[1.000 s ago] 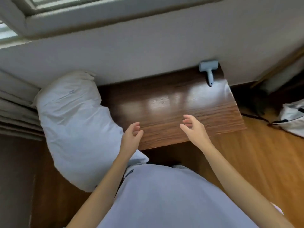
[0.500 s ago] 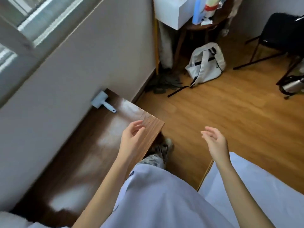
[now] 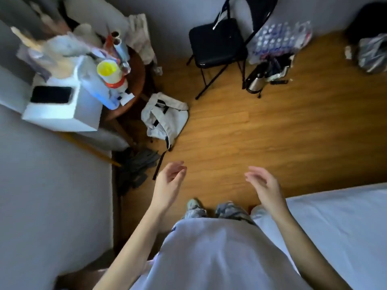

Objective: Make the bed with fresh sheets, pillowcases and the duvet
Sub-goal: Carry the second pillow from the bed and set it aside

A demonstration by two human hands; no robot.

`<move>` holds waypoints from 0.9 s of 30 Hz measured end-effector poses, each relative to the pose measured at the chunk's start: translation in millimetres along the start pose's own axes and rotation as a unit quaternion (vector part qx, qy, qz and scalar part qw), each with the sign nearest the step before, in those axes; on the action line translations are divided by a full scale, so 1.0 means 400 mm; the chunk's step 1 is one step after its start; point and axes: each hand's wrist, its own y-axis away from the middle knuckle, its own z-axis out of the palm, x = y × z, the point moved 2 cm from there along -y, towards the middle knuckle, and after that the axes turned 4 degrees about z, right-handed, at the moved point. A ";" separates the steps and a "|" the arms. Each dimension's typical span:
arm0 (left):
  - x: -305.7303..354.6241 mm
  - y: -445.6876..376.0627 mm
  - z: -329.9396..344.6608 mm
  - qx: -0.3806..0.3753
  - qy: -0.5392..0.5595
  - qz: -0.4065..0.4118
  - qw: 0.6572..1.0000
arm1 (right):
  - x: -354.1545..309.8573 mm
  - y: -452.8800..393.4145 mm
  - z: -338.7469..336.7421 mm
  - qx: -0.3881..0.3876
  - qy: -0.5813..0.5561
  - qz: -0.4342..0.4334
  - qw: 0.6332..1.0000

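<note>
Left hand (image 3: pixel 169 183) and right hand (image 3: pixel 265 186) spread loose, empty, above floor (image 3: pixel 261 143); white-sheeted bed (image 3: pixel 345 227) right; no legible writing.

No readable text anywhere; print on the water-bottle pack (image 3: pixel 280 38) by the far wall too blurred to make out.

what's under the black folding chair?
Under the black folding chair, only bare wood floor shows between its thin crossed legs. The seat hides the floor directly beneath it. The flask and pack of water bottles lie beside it, not under.
</note>
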 end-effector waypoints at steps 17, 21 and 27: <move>0.581 -0.757 0.711 -0.234 -0.094 0.079 0.964 | -0.126 -0.610 -0.576 0.223 -0.176 0.095 0.954; 0.723 -0.891 0.909 -0.308 -0.124 0.110 0.937 | -0.167 -0.707 -0.760 0.292 -0.227 0.091 0.925; 0.824 -1.069 1.213 -0.382 -0.179 0.102 0.901 | -0.125 -0.828 -0.940 0.357 -0.281 0.149 0.878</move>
